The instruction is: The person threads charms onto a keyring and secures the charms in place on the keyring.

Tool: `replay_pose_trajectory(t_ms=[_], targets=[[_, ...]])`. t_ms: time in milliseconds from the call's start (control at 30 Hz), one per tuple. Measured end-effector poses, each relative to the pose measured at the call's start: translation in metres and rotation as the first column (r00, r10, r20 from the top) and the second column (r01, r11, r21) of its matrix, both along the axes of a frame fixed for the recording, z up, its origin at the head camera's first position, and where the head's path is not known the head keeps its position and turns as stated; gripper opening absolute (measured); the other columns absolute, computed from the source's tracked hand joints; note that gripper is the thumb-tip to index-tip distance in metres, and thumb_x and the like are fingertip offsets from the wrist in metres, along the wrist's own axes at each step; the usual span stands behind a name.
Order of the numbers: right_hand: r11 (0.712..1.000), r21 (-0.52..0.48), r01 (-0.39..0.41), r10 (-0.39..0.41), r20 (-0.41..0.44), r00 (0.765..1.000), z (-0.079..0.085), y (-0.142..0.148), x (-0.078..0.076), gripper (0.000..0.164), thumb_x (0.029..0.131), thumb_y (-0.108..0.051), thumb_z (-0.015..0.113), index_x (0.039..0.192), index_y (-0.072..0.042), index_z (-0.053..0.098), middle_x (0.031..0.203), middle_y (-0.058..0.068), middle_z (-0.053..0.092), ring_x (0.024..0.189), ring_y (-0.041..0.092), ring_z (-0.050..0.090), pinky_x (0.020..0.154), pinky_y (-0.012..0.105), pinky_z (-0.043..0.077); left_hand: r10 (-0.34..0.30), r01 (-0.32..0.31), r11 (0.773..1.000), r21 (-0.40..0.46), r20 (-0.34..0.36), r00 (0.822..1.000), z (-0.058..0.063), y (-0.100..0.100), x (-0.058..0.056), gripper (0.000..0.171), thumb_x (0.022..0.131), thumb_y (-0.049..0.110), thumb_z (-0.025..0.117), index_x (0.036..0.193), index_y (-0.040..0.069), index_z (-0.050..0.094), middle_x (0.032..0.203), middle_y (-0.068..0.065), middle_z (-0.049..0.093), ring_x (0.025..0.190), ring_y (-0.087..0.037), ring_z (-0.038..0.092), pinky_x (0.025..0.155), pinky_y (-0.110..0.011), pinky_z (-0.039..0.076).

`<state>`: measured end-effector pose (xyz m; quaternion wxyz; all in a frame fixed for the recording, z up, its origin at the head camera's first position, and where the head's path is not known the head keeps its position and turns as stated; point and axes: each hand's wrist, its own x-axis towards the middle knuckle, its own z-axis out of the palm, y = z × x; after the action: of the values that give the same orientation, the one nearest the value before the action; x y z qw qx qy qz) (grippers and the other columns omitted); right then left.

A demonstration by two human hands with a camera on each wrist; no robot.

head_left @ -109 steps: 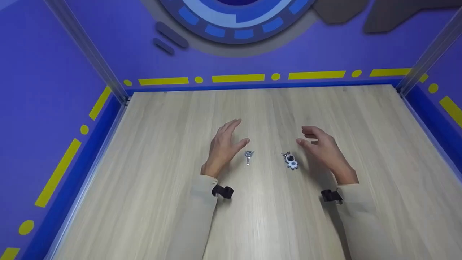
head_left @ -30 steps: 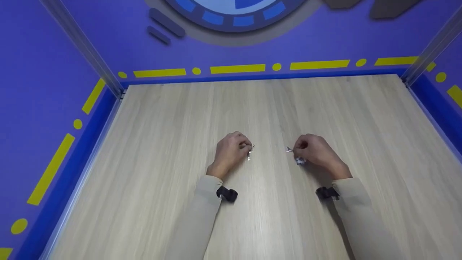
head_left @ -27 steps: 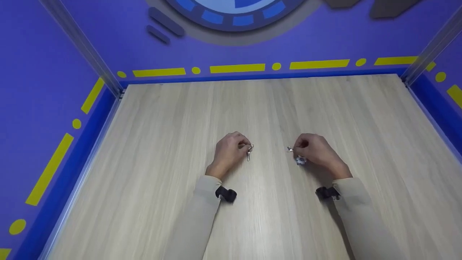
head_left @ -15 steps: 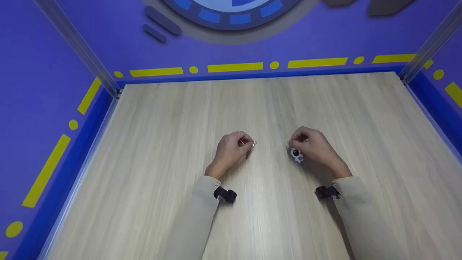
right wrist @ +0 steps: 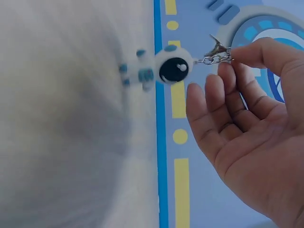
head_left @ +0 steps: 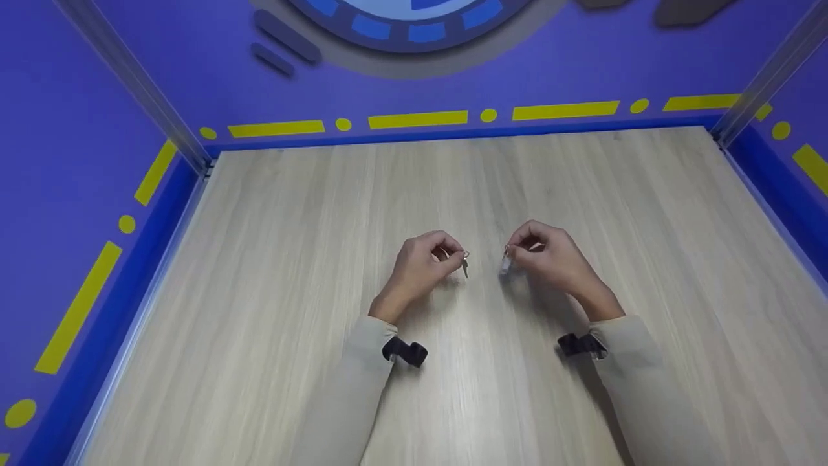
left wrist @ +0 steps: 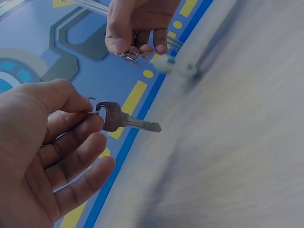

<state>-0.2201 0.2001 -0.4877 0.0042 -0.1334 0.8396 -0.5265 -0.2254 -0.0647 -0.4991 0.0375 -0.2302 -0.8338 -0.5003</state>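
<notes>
Two hands, each pinching one thing. The left hand [head_left: 419, 265] has thumb and forefinger together on one metal ring [left wrist: 96, 111], its other fingers loosely curled; one key [left wrist: 112, 116] hangs from it, just below the fingertips. The right hand [head_left: 553, 262] likewise pinches one chain [right wrist: 214, 59], one astronaut figure [right wrist: 173, 70] hanging under its fingertips, over the worktop [head_left: 323, 213]. The right wrist view shows a black visor, the left wrist view a notched key blade; the head view shows neither.

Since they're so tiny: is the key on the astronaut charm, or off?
Off: the left hand holds the key, the right hand the astronaut charm, with a gap between them.
</notes>
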Motion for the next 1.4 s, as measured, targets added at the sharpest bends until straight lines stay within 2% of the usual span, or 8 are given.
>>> replay_pose_trajectory(t_ms=[233, 433, 667, 800, 933, 1133, 1267, 1400], targets=[[0.997, -0.066, -0.038, 0.04, 0.038, 0.998, 0.002, -0.012, 0.004, 0.004, 0.095, -0.002, 0.073, 0.096, -0.003, 0.07, 0.096, 0.01, 0.071, 0.09, 0.02, 0.063, 0.083, 0.031, 0.05, -0.039, 0.037, 0.997, 0.068, 0.019, 0.999, 0.006, 0.005, 0.005, 0.005, 0.095, 0.009, 0.071, 0.096, 0.007, 0.076, 0.089, 0.006, 0.074, 0.08, -0.01, 0.066, 0.075, -0.026, 0.054], [0.993, -0.096, -0.068, 0.074, 0.065, 0.995, 0.002, -0.016, 0.006, 0.006, 0.094, -0.003, 0.072, 0.098, 0.001, 0.071, 0.096, 0.009, 0.072, 0.091, 0.022, 0.065, 0.08, 0.029, 0.053, -0.069, 0.068, 0.996, 0.064, 0.009, 0.998, 0.011, 0.01, 0.008, 0.005, 0.093, 0.004, 0.072, 0.094, 0.008, 0.076, 0.088, 0.004, 0.075, 0.076, -0.006, 0.066, 0.072, -0.024, 0.055], [0.989, -0.12, -0.085, 0.095, 0.08, 0.992, 0.003, -0.02, 0.008, 0.006, 0.093, -0.001, 0.073, 0.098, 0.003, 0.073, 0.092, 0.008, 0.068, 0.082, 0.018, 0.064, 0.07, 0.024, 0.054, -0.036, 0.037, 0.999, 0.03, -0.007, 0.999, 0.014, 0.014, 0.011, 0.006, 0.092, 0.004, 0.073, 0.09, 0.01, 0.075, 0.084, 0.005, 0.074, 0.073, -0.004, 0.064, 0.068, -0.022, 0.053], [0.989, -0.118, -0.085, 0.092, 0.06, 0.994, 0.002, -0.022, 0.009, 0.006, 0.094, -0.001, 0.075, 0.097, 0.004, 0.074, 0.091, 0.009, 0.07, 0.081, 0.016, 0.063, 0.069, 0.022, 0.052, -0.043, 0.042, 0.998, 0.04, 0.015, 0.999, 0.015, 0.014, 0.012, 0.004, 0.092, 0.005, 0.072, 0.091, 0.008, 0.075, 0.081, 0.004, 0.074, 0.068, -0.011, 0.069, 0.061, -0.021, 0.051], [0.984, -0.155, -0.084, 0.095, 0.066, 0.993, 0.002, -0.025, 0.009, 0.006, 0.094, 0.001, 0.074, 0.097, 0.006, 0.073, 0.09, 0.011, 0.071, 0.079, 0.015, 0.065, 0.069, 0.025, 0.057, -0.064, 0.061, 0.996, 0.063, 0.037, 0.997, 0.016, 0.015, 0.013, 0.005, 0.093, 0.004, 0.071, 0.094, 0.002, 0.075, 0.082, 0.0, 0.075, 0.065, -0.018, 0.071, 0.057, -0.02, 0.05], [0.98, -0.179, -0.093, 0.109, 0.082, 0.991, 0.003, -0.029, 0.011, 0.007, 0.096, 0.0, 0.074, 0.098, 0.007, 0.072, 0.088, 0.014, 0.07, 0.076, 0.016, 0.067, 0.072, 0.035, 0.063, -0.06, 0.059, 0.996, 0.06, 0.014, 0.998, 0.017, 0.018, 0.015, 0.003, 0.094, 0.002, 0.071, 0.093, 0.002, 0.074, 0.082, -0.002, 0.076, 0.067, -0.013, 0.069, 0.059, -0.019, 0.051], [0.974, -0.197, -0.11, 0.13, 0.092, 0.987, 0.002, -0.03, 0.012, 0.009, 0.098, 0.0, 0.073, 0.1, 0.008, 0.071, 0.091, 0.018, 0.072, 0.078, 0.019, 0.07, 0.075, 0.036, 0.063, -0.049, 0.047, 0.996, 0.07, 0.021, 0.999, 0.015, 0.02, 0.016, 0.007, 0.094, -0.001, 0.073, 0.09, 0.004, 0.073, 0.079, -0.002, 0.075, 0.063, -0.009, 0.067, 0.057, -0.019, 0.052], [0.974, -0.189, -0.127, 0.145, 0.087, 0.986, 0.001, -0.03, 0.012, 0.011, 0.099, -0.002, 0.074, 0.1, 0.008, 0.071, 0.092, 0.019, 0.073, 0.078, 0.019, 0.071, 0.076, 0.037, 0.063, -0.025, 0.025, 0.999, 0.041, 0.003, 1.0, 0.015, 0.021, 0.016, 0.008, 0.094, -0.002, 0.074, 0.089, 0.004, 0.074, 0.079, -0.003, 0.075, 0.063, -0.006, 0.066, 0.057, -0.018, 0.052]])
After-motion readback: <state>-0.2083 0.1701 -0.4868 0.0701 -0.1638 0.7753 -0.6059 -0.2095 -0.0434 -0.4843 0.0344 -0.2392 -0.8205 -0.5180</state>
